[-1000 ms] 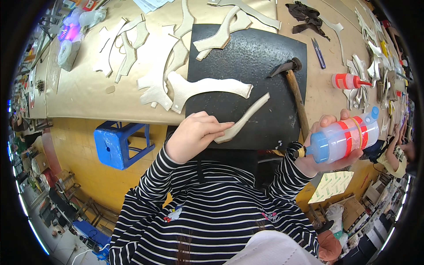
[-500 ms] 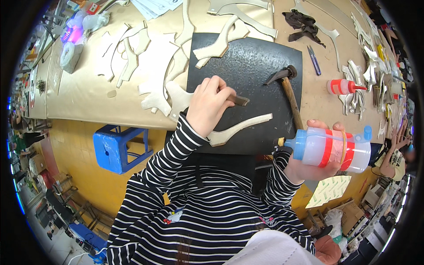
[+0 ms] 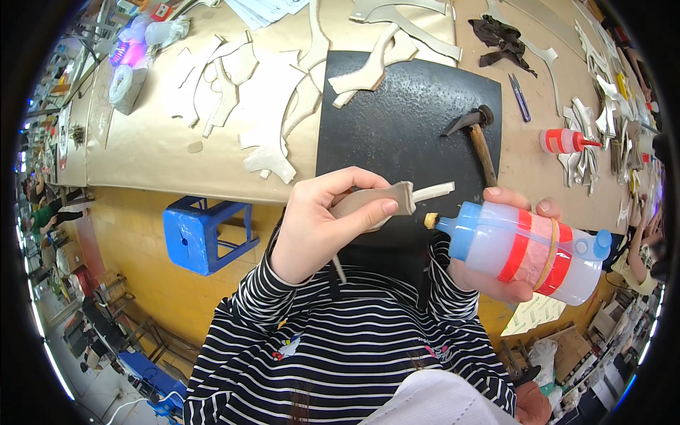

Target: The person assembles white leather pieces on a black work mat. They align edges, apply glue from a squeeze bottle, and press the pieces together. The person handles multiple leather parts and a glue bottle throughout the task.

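Observation:
In front of my body, my left hand point(image 3: 308, 223) pinches a beige leather-like piece point(image 3: 379, 198) between thumb and fingers, its cut end pointing right. Beyond it shows the end of a narrow pale strip point(image 3: 435, 190); whether that lies on the mat or is also held, I cannot tell. My right hand point(image 3: 478, 280) is wrapped round a translucent squeeze bottle point(image 3: 496, 237) with a blue cap, red bands and a rubber band. The bottle lies tilted nearly flat, its yellowish nozzle tip pointing left, a small gap from the held piece.
A black mat point(image 3: 397, 134) on the table bears a wooden-handled hammer point(image 3: 483, 152) and pale cut pieces point(image 3: 365, 74). Thread snips point(image 3: 520, 98), a red-and-white bottle point(image 3: 563, 140) and dark scraps point(image 3: 499, 42) lie to the right. A blue stool point(image 3: 202, 234) stands at left.
My left hand has come off the mat toward my body, bringing up a beige piece. The bottle's nozzle is closer to that hand. The view has shifted slightly.

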Action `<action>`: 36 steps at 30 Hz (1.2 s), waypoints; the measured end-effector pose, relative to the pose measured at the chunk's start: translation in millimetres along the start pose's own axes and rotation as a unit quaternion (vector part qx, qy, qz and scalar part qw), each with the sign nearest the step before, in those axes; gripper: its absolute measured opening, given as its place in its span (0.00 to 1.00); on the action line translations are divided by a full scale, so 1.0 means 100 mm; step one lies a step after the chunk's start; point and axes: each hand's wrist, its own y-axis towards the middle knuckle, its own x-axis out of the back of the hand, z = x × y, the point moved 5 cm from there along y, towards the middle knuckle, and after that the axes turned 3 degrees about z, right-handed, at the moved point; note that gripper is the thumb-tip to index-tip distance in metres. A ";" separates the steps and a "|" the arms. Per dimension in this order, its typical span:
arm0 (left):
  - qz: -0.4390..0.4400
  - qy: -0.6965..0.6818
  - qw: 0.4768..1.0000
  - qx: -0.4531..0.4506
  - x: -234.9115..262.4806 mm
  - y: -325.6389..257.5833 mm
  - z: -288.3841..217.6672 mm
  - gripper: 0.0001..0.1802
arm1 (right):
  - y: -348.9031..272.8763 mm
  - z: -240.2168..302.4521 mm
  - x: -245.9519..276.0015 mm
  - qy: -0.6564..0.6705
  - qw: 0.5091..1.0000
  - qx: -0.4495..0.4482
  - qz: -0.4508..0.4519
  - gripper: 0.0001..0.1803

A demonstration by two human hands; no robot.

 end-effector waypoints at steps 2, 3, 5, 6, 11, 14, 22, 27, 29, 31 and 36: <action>-0.016 -0.014 0.999 0.032 -0.02 0.01 0.07 0.12 | 0.02 0.03 0.01 0.005 0.991 -0.041 0.130 0.52; -0.014 -0.029 0.999 0.040 -0.03 0.00 0.09 0.14 | 0.00 0.05 0.02 -0.051 0.985 -0.037 0.163 0.53; -0.009 -0.040 0.999 0.028 -0.05 -0.01 0.09 0.14 | -0.03 0.06 0.06 -0.075 0.981 -0.012 0.177 0.52; -0.007 -0.042 0.999 0.030 -0.06 -0.02 0.09 0.14 | -0.04 0.04 0.05 -0.094 0.976 -0.009 0.194 0.51; -0.012 -0.040 0.998 0.038 -0.06 -0.03 0.11 0.15 | -0.04 0.02 0.02 -0.134 0.970 0.006 0.203 0.50; -0.023 -0.044 0.998 0.035 -0.06 -0.02 0.10 0.15 | 0.00 0.06 0.03 -0.143 0.965 -0.002 0.218 0.50; 0.009 -0.064 0.993 0.099 -0.05 -0.05 0.09 0.15 | -0.02 0.07 0.04 -0.120 0.970 -0.031 0.208 0.50; 0.005 -0.071 0.993 0.097 -0.06 -0.06 0.09 0.14 | -0.05 0.03 -0.02 -0.142 0.979 -0.010 0.147 0.48; 0.006 -0.070 0.993 0.100 -0.05 -0.06 0.09 0.14 | -0.01 0.04 -0.01 -0.126 0.979 -0.008 0.159 0.49; 0.006 -0.069 0.992 0.104 -0.05 -0.06 0.09 0.14 | 0.03 0.06 0.01 -0.134 0.966 -0.023 0.221 0.49; 0.008 -0.049 0.994 0.100 -0.07 -0.06 0.10 0.15 | 0.04 0.09 0.03 -0.154 0.951 -0.028 0.266 0.49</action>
